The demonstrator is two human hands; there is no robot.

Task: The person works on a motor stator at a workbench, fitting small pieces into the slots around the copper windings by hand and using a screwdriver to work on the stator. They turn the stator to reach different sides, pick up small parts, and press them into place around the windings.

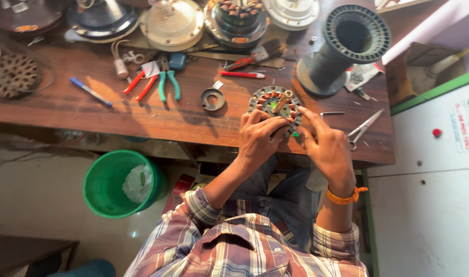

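Both the left hand [259, 137] and right hand [324, 146] pinch the round motor coil ring [274, 102] lying at the wooden surface's [157, 115] near edge, most slots already wound with copper, scissors [362, 128] just beside.

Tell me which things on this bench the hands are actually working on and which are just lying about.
In hand:
round wound stator, copper coils around its ring
left hand, fingers on the stator's near edge
right hand, fingertips at its right edge

Lying about:
scissors
green-handled pliers
red-handled cutters
blue pen
red pen
large grey spool
green bucket under the bench
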